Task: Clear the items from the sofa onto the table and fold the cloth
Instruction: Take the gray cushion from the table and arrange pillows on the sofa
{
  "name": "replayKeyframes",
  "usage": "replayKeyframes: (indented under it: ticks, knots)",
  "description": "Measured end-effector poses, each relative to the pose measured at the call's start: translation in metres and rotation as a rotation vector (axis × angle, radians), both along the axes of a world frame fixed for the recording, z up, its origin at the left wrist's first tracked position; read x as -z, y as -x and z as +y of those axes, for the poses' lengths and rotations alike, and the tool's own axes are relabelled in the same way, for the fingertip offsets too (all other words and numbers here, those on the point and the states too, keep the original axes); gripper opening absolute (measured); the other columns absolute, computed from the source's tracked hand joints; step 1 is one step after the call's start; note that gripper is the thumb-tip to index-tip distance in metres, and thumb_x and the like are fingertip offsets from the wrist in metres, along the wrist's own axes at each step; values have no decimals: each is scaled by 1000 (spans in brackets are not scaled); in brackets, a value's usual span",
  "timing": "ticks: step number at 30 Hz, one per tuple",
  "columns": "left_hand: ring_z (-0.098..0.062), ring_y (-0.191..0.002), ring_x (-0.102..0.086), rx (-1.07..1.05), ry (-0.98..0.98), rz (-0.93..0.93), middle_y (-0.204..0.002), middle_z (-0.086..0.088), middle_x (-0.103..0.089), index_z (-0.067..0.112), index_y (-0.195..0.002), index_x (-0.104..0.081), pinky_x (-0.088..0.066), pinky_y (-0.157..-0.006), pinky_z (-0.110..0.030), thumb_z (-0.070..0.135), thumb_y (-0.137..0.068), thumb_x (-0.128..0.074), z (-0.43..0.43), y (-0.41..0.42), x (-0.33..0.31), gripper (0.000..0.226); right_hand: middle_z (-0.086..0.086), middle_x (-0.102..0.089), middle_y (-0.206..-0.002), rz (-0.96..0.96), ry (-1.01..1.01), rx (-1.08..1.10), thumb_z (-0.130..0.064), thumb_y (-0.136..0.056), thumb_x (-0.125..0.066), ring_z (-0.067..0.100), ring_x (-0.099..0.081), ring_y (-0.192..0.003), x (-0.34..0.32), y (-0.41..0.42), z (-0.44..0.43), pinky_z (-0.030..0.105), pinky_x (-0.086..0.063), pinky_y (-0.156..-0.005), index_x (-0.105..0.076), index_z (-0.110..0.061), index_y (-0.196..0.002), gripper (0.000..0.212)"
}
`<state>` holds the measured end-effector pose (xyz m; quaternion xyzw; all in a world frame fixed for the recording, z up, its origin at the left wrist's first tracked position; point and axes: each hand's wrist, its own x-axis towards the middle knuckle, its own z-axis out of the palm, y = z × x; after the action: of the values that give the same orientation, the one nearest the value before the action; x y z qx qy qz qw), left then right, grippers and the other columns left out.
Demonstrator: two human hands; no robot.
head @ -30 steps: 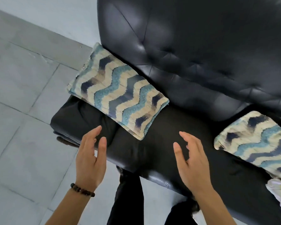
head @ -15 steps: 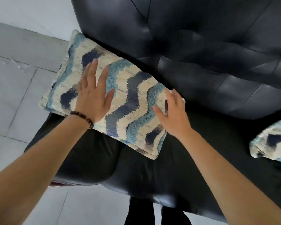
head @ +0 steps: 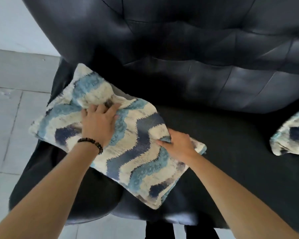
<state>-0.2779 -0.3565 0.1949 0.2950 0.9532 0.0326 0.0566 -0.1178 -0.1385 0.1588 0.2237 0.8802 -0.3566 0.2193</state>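
Observation:
A cushion (head: 133, 157) with cream, light-blue and navy wavy stripes lies flat on the left part of the black leather sofa (head: 214, 69). My left hand (head: 97, 125), with a bead bracelet on its wrist, grips a bunch of the cushion's fabric near its far edge. At the cushion's right side my right hand (head: 177, 146) pinches the cover, and the fabric puckers under the fingers. The sofa seat is dark and the cushion overhangs none of its front edge.
A second cushion (head: 290, 137) of the same pattern lies at the right edge of the view on the seat. Grey floor tiles (head: 5, 107) lie to the left of the sofa. My dark-trousered legs (head: 162, 231) stand against the sofa's front.
Both hands went from flat on the cushion to gripping its fabric. The cushion has shifted towards me and turned a little on the seat.

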Motion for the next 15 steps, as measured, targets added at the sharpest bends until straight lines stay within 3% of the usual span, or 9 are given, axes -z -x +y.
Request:
replayKeyframes:
  ticks: [3, 6, 9, 11, 15]
  knots:
    - [-33, -83, -50, 29, -208, 19, -86, -8, -57, 20, -125, -62, -47, -75, -49, 32, -97, -48, 33, -36, -9, 34, -2, -73, -104, 149, -181, 91, -45, -85, -72, 26, -65, -102, -29, -37, 37, 41, -46, -88, -61, -33, -128, 47]
    - [-31, -79, -46, 47, -458, 48, -86, -8, -54, 17, -126, -63, -43, -73, -44, 23, -95, -56, 80, -63, -25, 32, 6, -70, -91, 281, -478, 165, -19, -73, -84, 34, -61, -95, -63, -59, 84, 43, -35, -86, -61, -23, -132, 63]
    - [-27, -84, -39, -53, -621, 96, -88, -11, -53, 18, -128, -58, -38, -75, -38, 18, -93, -59, 122, -76, -37, 35, 8, -61, -81, 404, -688, 111, -14, -68, -81, 35, -56, -87, -94, -57, 130, 40, -25, -83, -55, -18, -140, 76]
    - [-29, -87, -39, -99, -588, 88, -93, -15, -55, 18, -132, -54, -38, -79, -40, 19, -93, -57, 139, -69, -29, 39, 8, -58, -83, 395, -740, 38, -18, -74, -73, 36, -53, -87, -95, -42, 153, 41, -25, -85, -46, -21, -147, 77]
    - [-42, -94, -47, -18, -271, -15, -106, -23, -56, 15, -141, -45, -39, -88, -52, 27, -95, -48, 153, -45, 3, 47, 14, -59, -109, 166, -683, -41, -23, -88, -65, 39, -48, -106, -60, -17, 167, 47, -28, -101, -25, -27, -156, 79]
